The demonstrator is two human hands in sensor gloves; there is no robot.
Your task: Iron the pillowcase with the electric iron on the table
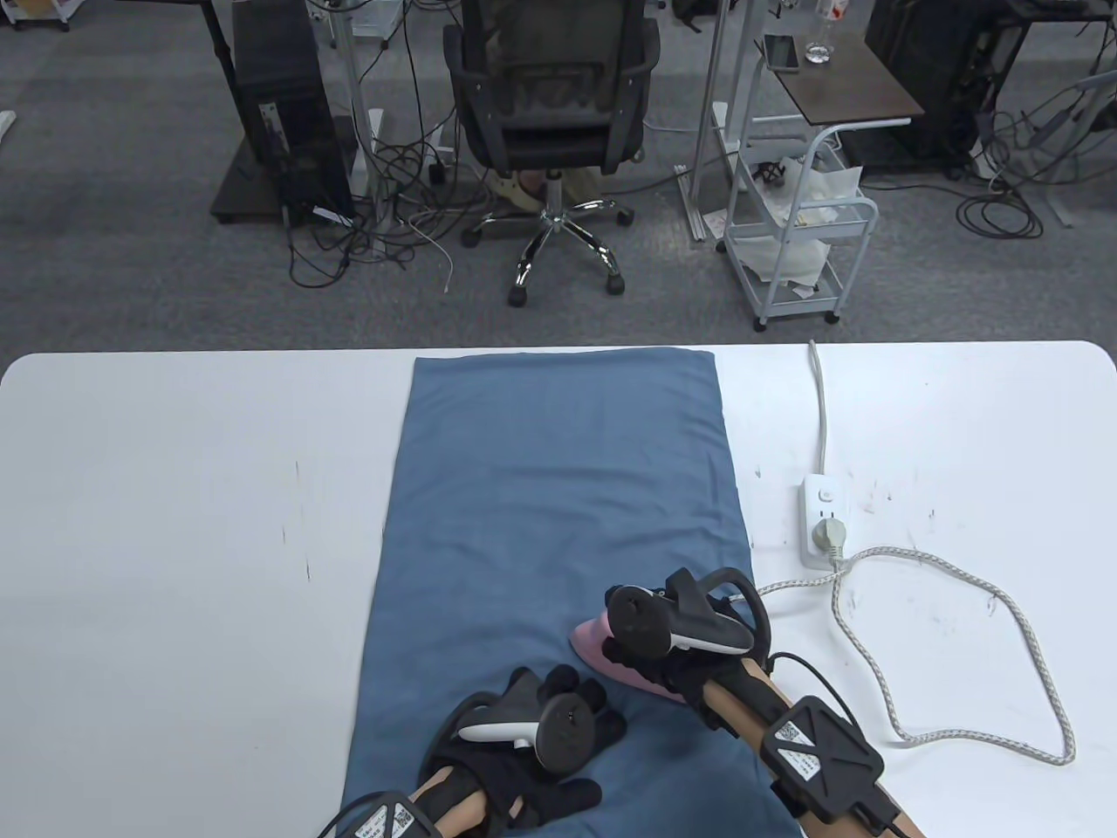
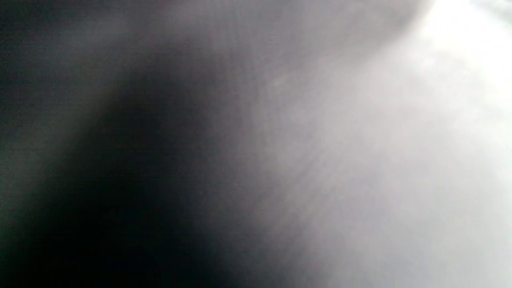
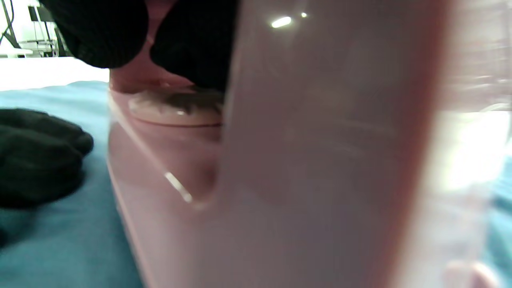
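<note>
On the white table (image 1: 174, 489) a blue pillowcase (image 1: 558, 489) lies flat, its long side running away from the person, from the far edge down to the near one. The left hand (image 1: 532, 751) rests palm-down on the near part of the cloth, fingers stretched forward and a little spread, the thumb out to the side; the left wrist view is only a grey blur. Just to its right, the right hand (image 1: 672, 637) grips the handle of the pink electric iron (image 1: 602, 650), which sits on the pillowcase near its right edge; in the right wrist view gloved fingers (image 3: 192, 44) curl over the top of the iron. Its braided cord (image 1: 960, 663) loops over the table to a white power strip (image 1: 825, 519), well right of the cloth.
</note>
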